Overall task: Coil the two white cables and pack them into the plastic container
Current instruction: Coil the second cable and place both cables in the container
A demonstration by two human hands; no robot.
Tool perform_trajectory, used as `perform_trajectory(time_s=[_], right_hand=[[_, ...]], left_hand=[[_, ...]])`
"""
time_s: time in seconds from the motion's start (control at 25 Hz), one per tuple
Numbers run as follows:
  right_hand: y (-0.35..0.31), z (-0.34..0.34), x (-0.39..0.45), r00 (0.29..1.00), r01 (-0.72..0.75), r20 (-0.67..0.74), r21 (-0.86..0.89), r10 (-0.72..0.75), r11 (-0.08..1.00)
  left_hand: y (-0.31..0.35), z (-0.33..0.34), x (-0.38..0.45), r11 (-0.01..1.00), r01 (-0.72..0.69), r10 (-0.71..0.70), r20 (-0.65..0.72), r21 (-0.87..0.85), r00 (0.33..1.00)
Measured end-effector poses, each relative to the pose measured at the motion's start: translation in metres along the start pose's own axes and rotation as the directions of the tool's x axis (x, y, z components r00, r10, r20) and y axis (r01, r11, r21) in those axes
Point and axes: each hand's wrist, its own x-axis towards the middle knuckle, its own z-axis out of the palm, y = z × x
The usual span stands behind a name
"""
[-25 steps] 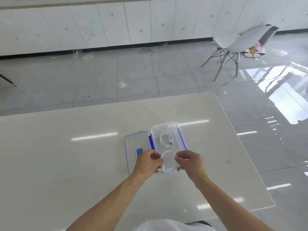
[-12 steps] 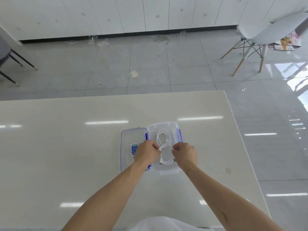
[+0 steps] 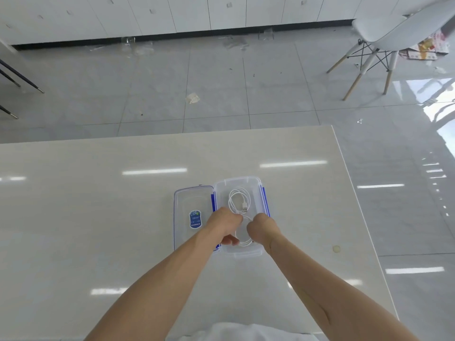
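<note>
Fingertips of both hands hidden: left hand (image 3: 225,223) and right hand (image 3: 262,228) reach down into the near half of the clear plastic container (image 3: 256,252), fingers curled around the second coiled cable (image 3: 243,238), most of that coil covered by the hands. First coiled cable (image 3: 238,200) lies free in the container's far half, USB plug showing. Open lid (image 3: 192,203) flat on the table (image 3: 98,217), touching the container's left side, bears a blue label (image 3: 195,219); print too small to read.
</note>
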Motion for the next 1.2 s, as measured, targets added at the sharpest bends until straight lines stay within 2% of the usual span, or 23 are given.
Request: perform_trajectory(time_s=[0.24,0.32,0.44,0.52,0.64,0.84,0.96,1.04,1.12,1.2], right_hand=[[-0.006,0.003,0.01,0.998,-0.052,0.014,-0.098,0.054,0.994],[-0.006,0.005,0.01,0.998,-0.046,0.022,-0.145,0.05,0.988],[-0.003,0.009,0.008,0.999,-0.034,-0.02,-0.12,0.031,0.992],[-0.002,0.011,0.002,0.997,0.002,-0.082,-0.086,-0.009,0.996],[0.0,0.012,-0.011,0.991,0.082,-0.101,-0.102,-0.093,0.991],[-0.004,0.027,-0.038,0.939,0.241,-0.219,-0.128,-0.265,0.962],[-0.01,0.046,-0.059,0.85,0.353,-0.33,-0.221,-0.411,0.909],[-0.016,0.061,-0.074,0.737,0.451,-0.369,-0.357,-0.567,0.818],[-0.015,0.086,-0.081,0.606,0.545,-0.29,-0.527,-0.74,0.653],[-0.015,0.113,-0.084,0.537,0.578,-0.188,-0.628,-0.822,0.521]], left_hand=[[0.008,0.006,0.006,0.994,0.106,-0.103,0.093,-0.018,0.99],[0.004,0.007,0.007,0.992,0.108,-0.101,0.112,-0.062,0.989],[0.0,0.008,0.007,0.993,0.087,-0.076,0.123,-0.082,0.989],[-0.002,0.005,0.005,0.996,0.053,-0.044,0.112,-0.076,0.993],[-0.004,-0.005,-0.002,0.997,-0.021,0.029,0.101,-0.079,0.994],[-0.035,-0.041,-0.016,0.952,-0.298,0.297,-0.021,-0.067,0.955],[-0.073,-0.07,-0.008,0.943,-0.328,0.322,-0.09,-0.055,0.942],[-0.098,-0.089,0.001,0.946,-0.317,0.306,-0.133,-0.064,0.943],[-0.119,-0.108,0.014,0.94,-0.342,0.333,-0.188,-0.015,0.924],[-0.133,-0.124,0.028,0.928,-0.367,0.371,-0.212,0.061,0.904]])
